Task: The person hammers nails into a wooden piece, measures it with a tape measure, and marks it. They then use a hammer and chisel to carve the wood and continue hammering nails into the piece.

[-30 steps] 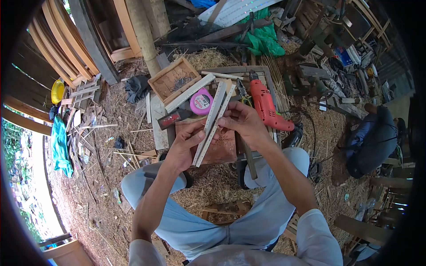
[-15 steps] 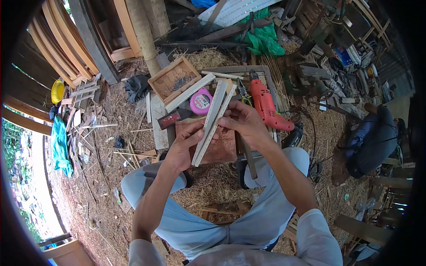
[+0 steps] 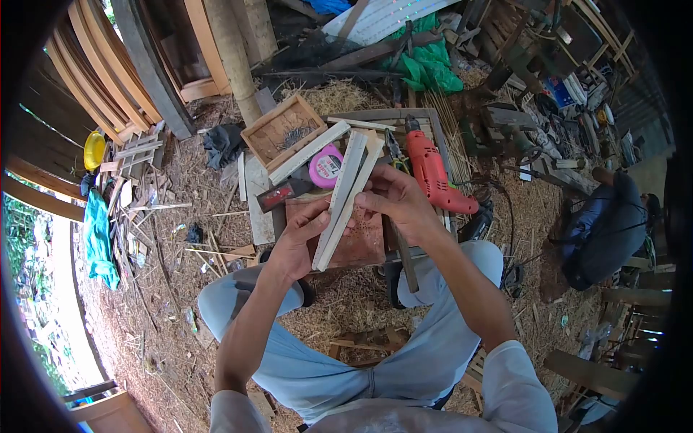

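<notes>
Two narrow wooden strips are held at a slant over the low work table. My left hand is closed on the greyer strip, its fingers at mid-length. The paler strip is pinched in my right hand. The strips lie close together at their near ends and spread slightly apart at the far ends. Below them is a reddish-brown board. A pink tape measure sits just beyond my left hand, beside another pale strip.
A red power drill and pliers lie at the right of the table. A wooden box holding nails stands at the back left. A dark-and-red tool lies on the left. Shavings and wood scraps cover the ground.
The paler strip has turned about its length, so its row of dots no longer faces up and a plainer side shows. Both hands stay nearly in place.
</notes>
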The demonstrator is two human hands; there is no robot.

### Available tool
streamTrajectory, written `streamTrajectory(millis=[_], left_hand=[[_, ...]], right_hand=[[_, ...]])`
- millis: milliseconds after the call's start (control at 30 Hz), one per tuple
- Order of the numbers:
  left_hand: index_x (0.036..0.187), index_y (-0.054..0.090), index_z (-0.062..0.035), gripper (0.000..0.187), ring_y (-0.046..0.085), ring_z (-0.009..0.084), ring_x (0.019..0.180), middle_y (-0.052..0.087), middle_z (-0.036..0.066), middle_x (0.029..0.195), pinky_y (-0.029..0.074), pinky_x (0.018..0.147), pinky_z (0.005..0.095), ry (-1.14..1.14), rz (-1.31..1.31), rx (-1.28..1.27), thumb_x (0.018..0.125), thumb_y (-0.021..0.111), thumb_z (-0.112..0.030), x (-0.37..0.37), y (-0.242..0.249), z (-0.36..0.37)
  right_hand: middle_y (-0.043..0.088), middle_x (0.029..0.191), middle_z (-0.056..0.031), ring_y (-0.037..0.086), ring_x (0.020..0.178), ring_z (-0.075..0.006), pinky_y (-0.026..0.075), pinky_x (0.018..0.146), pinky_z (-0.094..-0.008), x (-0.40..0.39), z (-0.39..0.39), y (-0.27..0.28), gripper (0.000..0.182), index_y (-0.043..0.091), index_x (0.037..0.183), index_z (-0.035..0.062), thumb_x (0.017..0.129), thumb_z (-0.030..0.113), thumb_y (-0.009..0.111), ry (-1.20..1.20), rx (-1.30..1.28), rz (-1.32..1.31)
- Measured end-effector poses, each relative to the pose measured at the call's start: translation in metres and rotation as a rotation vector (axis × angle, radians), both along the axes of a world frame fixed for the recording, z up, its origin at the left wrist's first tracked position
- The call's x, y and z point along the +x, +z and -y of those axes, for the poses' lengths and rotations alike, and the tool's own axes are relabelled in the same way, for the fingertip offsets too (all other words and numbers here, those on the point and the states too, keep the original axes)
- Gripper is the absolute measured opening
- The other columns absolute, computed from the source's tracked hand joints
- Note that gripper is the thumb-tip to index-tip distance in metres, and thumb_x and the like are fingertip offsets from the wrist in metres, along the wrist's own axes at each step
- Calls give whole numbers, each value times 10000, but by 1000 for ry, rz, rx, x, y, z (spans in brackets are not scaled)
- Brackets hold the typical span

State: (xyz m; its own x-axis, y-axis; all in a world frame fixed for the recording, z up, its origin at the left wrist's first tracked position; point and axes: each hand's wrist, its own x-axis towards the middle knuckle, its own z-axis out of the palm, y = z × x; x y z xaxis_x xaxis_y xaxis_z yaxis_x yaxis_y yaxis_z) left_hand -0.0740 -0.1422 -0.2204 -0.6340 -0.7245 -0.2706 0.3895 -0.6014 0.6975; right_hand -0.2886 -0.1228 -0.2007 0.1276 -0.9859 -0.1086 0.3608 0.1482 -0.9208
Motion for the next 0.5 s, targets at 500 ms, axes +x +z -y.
streamTrajectory(millis=[500], left_hand=[[1357,485,-28,562,579,173,1140,580,64,1278,510,954,326,2,-28,3,871,708,-200,-3,1,0]], right_hand=[[631,1093,-30,576,931,-90,472,747,-254,-2,2,-1,367,540,1256,17,905,62,636,86,-18,-7]])
